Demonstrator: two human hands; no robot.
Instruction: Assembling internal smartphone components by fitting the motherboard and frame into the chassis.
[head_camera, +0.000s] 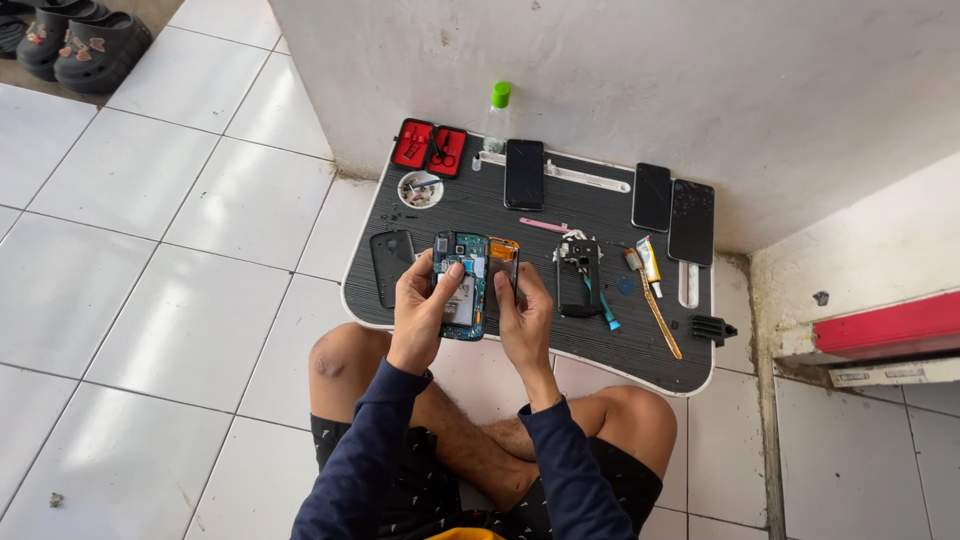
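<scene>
My left hand (420, 310) grips an opened phone with its blue-green circuit board (461, 280) showing, thumb pressed on the board. My right hand (522, 318) holds the phone's screen part with an orange flex piece (505, 258) folded out beside the board. Both are held just above the near edge of a black ribbed lap table (530, 340). A black back cover (390, 262) lies left of my left hand. A black phone frame (578, 275) with a blue tool (606, 312) lies right of my right hand.
On the table lie a red tool case (430, 147), a small white dish (420, 189), a green-capped bottle (497, 115), three dark phones (524, 174) (651, 197) (692, 222), a pink tool (545, 226), a glue tube (648, 262) and a yellow pry stick (662, 318). Black shoes (75, 40) stand far left. White wall behind.
</scene>
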